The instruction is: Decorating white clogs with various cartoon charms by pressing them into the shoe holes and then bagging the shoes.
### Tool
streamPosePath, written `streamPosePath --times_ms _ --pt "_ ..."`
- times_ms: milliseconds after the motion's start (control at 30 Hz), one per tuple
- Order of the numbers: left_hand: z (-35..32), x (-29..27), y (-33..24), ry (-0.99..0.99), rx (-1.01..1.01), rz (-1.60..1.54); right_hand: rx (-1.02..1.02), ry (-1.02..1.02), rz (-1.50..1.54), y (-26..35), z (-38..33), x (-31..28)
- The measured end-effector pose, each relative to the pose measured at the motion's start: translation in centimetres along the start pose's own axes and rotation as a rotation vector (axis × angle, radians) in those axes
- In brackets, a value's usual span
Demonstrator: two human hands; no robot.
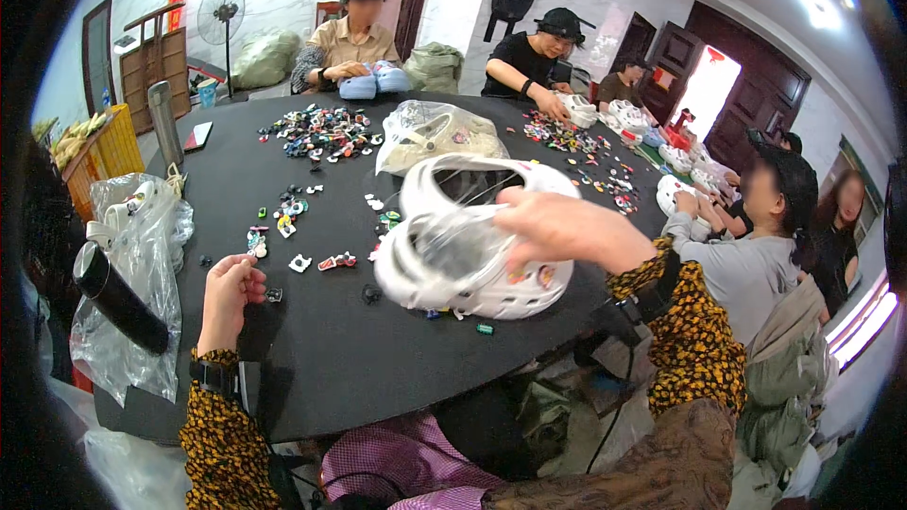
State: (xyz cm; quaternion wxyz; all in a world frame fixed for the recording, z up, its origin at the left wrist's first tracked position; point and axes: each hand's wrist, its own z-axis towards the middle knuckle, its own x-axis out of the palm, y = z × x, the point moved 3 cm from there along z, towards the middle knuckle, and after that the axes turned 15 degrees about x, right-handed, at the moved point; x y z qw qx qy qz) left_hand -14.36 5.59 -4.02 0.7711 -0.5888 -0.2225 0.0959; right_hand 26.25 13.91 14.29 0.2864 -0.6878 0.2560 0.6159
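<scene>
Two white clogs with holes stand side by side in front of me, a near clog point(518, 295) and a far clog point(553, 179). Clear crumpled plastic shows in their openings. Small charms sit on the near clog's side. My right hand point(581, 229) reaches over from the right, its fingers closed at the rim of the near clog; both are slightly blurred. On the left, above the black table point(312, 349), my left hand point(231, 288) is closed in a pinch. Whatever it holds is too small to make out. A dark charm point(274, 295) lies beside its fingertips.
A colourful charm pile point(321, 132) lies on the far table, with loose charms nearer me. Behind the clogs sits a bagged pair of clogs point(439, 137). At left are a plastic bag point(142, 274) and a dark cylinder point(118, 297). Several people work around the table.
</scene>
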Motion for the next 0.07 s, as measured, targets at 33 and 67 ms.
streamPosePath --times_ms 33,67 --pt "-0.1 -0.1 0.1 0.003 -0.004 0.020 0.050 0.000 0.013 -1.8 0.2 0.2" --pt "0.0 -0.3 0.4 0.014 -0.011 0.009 0.118 0.060 -0.019 -3.4 0.2 0.0"
